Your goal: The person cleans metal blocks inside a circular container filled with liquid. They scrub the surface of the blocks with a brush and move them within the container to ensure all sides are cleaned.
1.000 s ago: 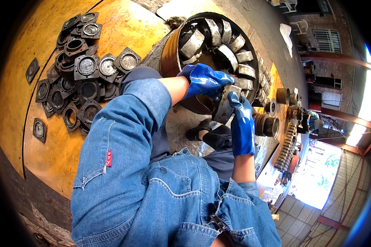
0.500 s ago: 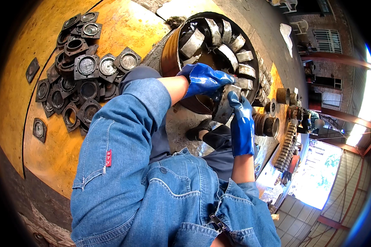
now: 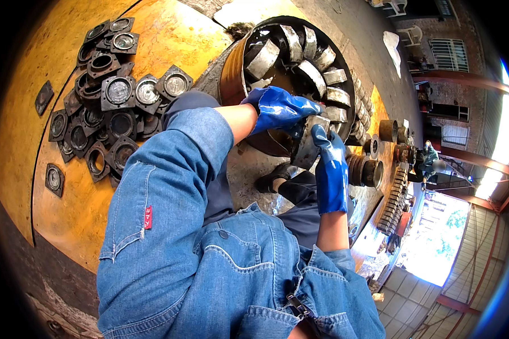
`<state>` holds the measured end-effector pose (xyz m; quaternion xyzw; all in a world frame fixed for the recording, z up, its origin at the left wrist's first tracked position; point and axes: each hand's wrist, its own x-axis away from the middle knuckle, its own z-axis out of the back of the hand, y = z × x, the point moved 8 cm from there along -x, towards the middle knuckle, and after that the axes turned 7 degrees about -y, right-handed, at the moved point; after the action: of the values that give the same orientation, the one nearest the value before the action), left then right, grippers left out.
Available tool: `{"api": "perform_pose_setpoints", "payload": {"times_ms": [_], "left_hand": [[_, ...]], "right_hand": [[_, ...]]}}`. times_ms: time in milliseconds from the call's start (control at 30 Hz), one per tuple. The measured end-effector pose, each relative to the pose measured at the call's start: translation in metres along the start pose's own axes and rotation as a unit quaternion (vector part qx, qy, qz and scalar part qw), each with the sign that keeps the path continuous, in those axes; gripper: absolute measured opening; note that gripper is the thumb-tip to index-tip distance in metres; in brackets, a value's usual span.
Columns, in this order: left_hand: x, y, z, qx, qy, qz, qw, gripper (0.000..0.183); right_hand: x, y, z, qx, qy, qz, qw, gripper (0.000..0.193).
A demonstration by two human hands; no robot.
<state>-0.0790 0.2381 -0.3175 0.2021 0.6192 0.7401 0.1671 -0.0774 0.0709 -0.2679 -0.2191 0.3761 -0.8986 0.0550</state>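
My left hand [image 3: 283, 110], in a shiny blue rubber glove, reaches over the near rim of a round metal tub [image 3: 232, 76]. Its fingers close on the upper end of a grey curved metal piece [image 3: 306, 150]. From the other side, my right hand [image 3: 331, 164], gloved alike, grips the same piece with the thumb on its face. The piece is tilted at the tub's near edge. Inside the tub, several similar curved metal pieces [image 3: 310, 78] stand around the wall in dark liquid. The gloves hide part of the held piece.
A heap of square dark metal flanges [image 3: 119, 90] lies on yellow sheeting [image 3: 169, 39] at the left. Right of the tub are metal rings [image 3: 372, 173] and a long row of ribbed parts [image 3: 393, 200]. Another person [image 3: 430, 164] is farther off at the right.
My hands and the metal piece stay almost in place. The distant person at the right has shifted position.
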Motion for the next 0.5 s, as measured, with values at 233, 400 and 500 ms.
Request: {"api": "perform_pose_setpoints", "payload": {"times_ms": [233, 400, 500], "left_hand": [[0.003, 0.011, 0.001, -0.052, -0.029, -0.01, 0.998, 0.053], [0.006, 0.023, 0.001, -0.122, -0.062, -0.02, 0.99, 0.057], [0.006, 0.023, 0.001, -0.113, -0.056, -0.018, 0.992, 0.056]], "right_hand": [[0.008, -0.013, -0.003, -0.012, 0.001, 0.017, 1.0, 0.071], [0.007, -0.007, -0.001, -0.015, 0.005, 0.013, 1.0, 0.071], [0.006, -0.005, 0.0, -0.018, 0.007, 0.011, 1.0, 0.071]]}}
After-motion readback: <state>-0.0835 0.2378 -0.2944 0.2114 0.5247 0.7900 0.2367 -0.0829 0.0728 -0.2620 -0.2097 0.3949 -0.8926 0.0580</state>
